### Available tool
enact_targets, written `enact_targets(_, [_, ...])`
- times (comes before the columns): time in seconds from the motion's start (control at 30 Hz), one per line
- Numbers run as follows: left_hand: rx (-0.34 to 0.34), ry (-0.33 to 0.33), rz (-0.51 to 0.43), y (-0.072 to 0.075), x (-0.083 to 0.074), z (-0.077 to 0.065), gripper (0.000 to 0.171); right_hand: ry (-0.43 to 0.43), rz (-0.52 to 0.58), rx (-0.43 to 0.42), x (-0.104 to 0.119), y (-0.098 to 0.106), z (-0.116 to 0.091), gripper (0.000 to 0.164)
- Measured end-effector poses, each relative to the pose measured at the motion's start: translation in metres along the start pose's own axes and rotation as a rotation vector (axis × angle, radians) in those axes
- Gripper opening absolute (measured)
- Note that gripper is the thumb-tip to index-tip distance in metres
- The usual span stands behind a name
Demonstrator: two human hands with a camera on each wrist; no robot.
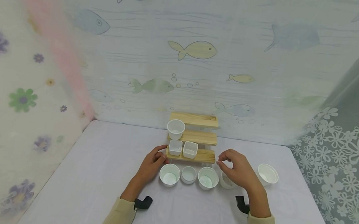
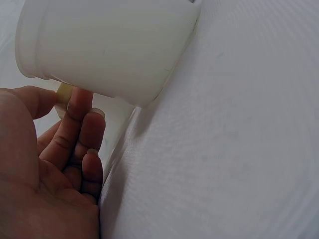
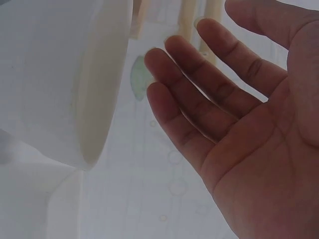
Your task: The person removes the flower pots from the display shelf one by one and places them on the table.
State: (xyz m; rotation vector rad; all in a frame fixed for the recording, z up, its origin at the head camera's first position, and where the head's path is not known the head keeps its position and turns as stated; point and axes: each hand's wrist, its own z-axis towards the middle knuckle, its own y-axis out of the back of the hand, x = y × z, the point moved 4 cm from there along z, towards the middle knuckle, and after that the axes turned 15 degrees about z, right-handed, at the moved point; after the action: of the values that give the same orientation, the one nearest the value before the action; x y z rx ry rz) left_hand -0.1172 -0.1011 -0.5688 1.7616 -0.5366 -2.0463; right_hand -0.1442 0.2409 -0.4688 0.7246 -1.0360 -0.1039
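A small three-tier wooden rack (image 1: 202,138) stands near the back of the table. My left hand (image 1: 151,161) pinches the left end of its lowest board, and the left wrist view shows the wood (image 2: 64,93) between thumb and fingers. Two small square white cups (image 1: 190,150) sit on that lowest board. A round white cup (image 1: 175,129) stands on the middle board at its left. My right hand (image 1: 236,167) hovers just off the rack's right end, its fingers loosely bent and holding nothing. Partly hidden beneath it is a white cup (image 1: 227,182).
In front of the rack stand a white cup (image 1: 169,180), a smaller round container (image 1: 188,175) and another white cup (image 1: 207,183) in a row. Farther right is one more white cup (image 1: 268,175). A fish-patterned curtain (image 1: 158,49) hangs behind the table (image 1: 101,175).
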Motion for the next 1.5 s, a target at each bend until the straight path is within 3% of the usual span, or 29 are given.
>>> enact_targets(1.0, [-0.060, 0.040, -0.005, -0.017, -0.015, -0.041, 0.043, 0.051, 0.085, 0.059, 0.013, -0.004, -0.009, 0.024])
enact_targets(1.5, [-0.006, 0.012, -0.036, -0.004, -0.002, -0.008, 0.044, 0.091, 0.085, 0.001, 0.015, -0.018, 0.018, 0.028])
